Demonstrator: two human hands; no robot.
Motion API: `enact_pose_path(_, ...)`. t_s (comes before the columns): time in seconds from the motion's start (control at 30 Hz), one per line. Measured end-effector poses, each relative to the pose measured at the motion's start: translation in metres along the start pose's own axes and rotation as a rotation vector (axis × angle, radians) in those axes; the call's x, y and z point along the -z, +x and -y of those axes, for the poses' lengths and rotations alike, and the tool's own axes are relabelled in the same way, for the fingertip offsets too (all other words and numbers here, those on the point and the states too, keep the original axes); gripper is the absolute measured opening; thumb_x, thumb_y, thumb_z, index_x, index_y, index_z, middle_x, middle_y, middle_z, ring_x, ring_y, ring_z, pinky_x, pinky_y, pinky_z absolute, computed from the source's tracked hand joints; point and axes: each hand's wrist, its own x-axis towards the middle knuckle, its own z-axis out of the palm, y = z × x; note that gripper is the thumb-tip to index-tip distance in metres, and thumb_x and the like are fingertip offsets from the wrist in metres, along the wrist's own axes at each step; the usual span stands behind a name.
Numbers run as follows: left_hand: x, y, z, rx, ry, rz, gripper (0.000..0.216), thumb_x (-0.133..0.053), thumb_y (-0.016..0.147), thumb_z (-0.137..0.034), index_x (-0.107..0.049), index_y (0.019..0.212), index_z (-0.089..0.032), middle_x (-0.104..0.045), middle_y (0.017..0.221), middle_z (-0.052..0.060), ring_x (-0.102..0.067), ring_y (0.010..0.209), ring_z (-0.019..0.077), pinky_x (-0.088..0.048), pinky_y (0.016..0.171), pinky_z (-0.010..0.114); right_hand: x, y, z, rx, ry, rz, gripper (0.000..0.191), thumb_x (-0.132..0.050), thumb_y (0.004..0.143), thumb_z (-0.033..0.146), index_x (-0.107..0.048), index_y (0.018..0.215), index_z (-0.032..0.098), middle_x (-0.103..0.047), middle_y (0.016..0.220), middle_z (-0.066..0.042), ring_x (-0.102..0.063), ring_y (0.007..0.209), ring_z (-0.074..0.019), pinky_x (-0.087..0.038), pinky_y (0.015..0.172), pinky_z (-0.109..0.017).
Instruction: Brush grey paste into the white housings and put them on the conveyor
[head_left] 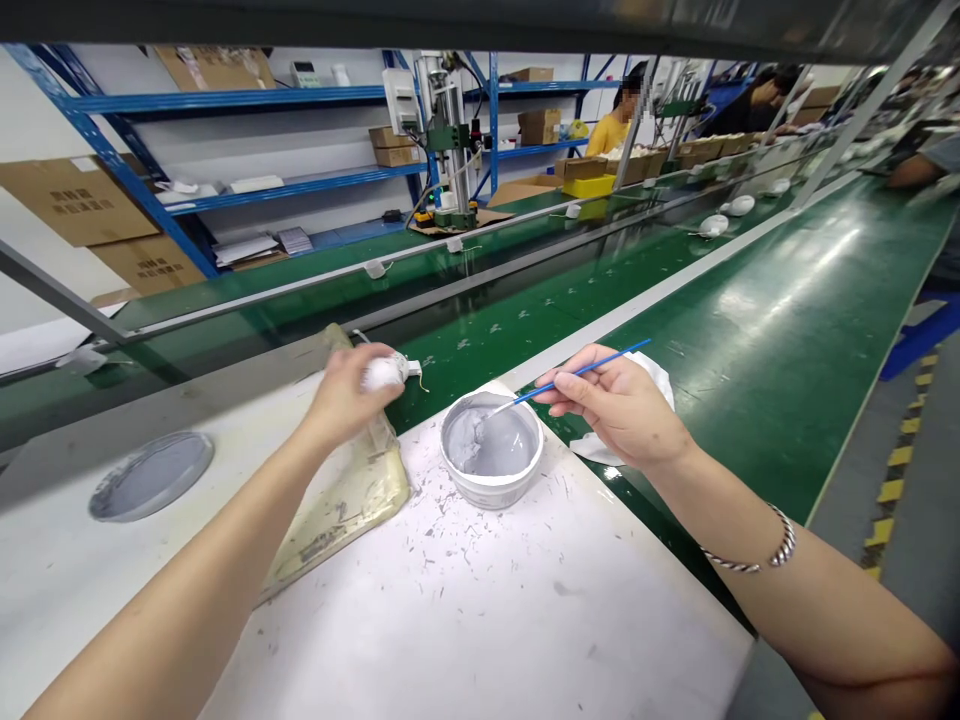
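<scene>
My right hand (619, 400) is closed round a thin blue stick (585, 370), its pale tip dipped in a white tub (491, 493) of grey paste (510, 445). The kind of tool at its tip is hidden by the paste. Over the left board's far edge, my left hand (352, 390) grips a white rounded part (384, 372) with a small wire at its end. Its finger side is slightly blurred. A crumpled white cloth (596, 450) lies behind and below my right hand.
Grey paste coats a round lid (154, 475) on the left board. Dried flecks dot the white worktop (480, 620) round the tub. The green conveyor (517, 310) runs away to the right, carrying white parts (712, 226). A bench press (450, 150) and people stand beyond.
</scene>
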Motion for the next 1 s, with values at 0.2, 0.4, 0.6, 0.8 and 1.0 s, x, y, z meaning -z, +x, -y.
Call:
enact_pose_path(0.2,0.024,-0.048,-0.012,0.246,-0.801,-0.147,0.029,-0.040,0.094,-0.029,-0.046,0.121,-0.023,-0.052,0.132,0.013,-0.059,0.114,0.0250,-0.056,0.090,0.042,0.000,0.005,-0.006,-0.127,0.112,-0.116,0.028,-0.080,0.071,0.037,-0.059,0.074,0.018,-0.073,0.072,0.000,-0.072,0.070,-0.0120,-0.057,0.058,-0.016)
enact_pose_path(0.4,0.010,-0.093,-0.023,0.293,-1.093,-0.065,0.048,-0.078,0.067,-0.011,-0.056,0.107,-0.027,-0.064,0.116,0.003,-0.065,0.100,0.0214,-0.058,0.080,0.030,-0.002,0.006,-0.011,-0.152,0.170,-0.098,0.021,-0.080,0.073,0.032,-0.063,0.074,0.019,-0.074,0.077,0.000,-0.072,0.072,-0.0096,-0.059,0.065,-0.015)
enact_pose_path(0.6,-0.006,-0.118,-0.035,0.211,-0.955,-0.019,0.068,-0.085,0.056,-0.016,-0.058,0.117,-0.027,-0.064,0.103,0.003,-0.062,0.086,0.0148,-0.052,0.074,0.020,-0.002,0.006,-0.014,-0.104,0.153,-0.114,0.018,-0.080,0.073,0.027,-0.063,0.075,0.019,-0.074,0.081,0.001,-0.071,0.074,-0.0105,-0.060,0.069,-0.019)
enact_pose_path(0.8,-0.003,-0.124,-0.043,0.382,-1.176,0.145,0.055,-0.079,0.060,-0.015,-0.050,0.105,-0.029,-0.066,0.109,0.004,-0.065,0.102,0.0269,-0.051,0.093,0.042,-0.002,0.007,-0.013,-0.089,0.170,-0.132,0.022,-0.082,0.070,0.028,-0.063,0.074,0.019,-0.073,0.080,0.001,-0.071,0.075,-0.0101,-0.059,0.067,-0.016)
enact_pose_path(1.0,0.009,-0.124,-0.038,0.443,-1.184,0.318,0.051,-0.077,0.062,-0.017,-0.058,0.107,-0.029,-0.067,0.101,0.006,-0.068,0.089,0.0291,-0.057,0.079,0.044,-0.001,0.006,-0.012,-0.086,0.161,-0.154,0.020,-0.080,0.073,0.028,-0.062,0.075,0.020,-0.073,0.081,0.001,-0.072,0.076,-0.0109,-0.061,0.069,-0.019)
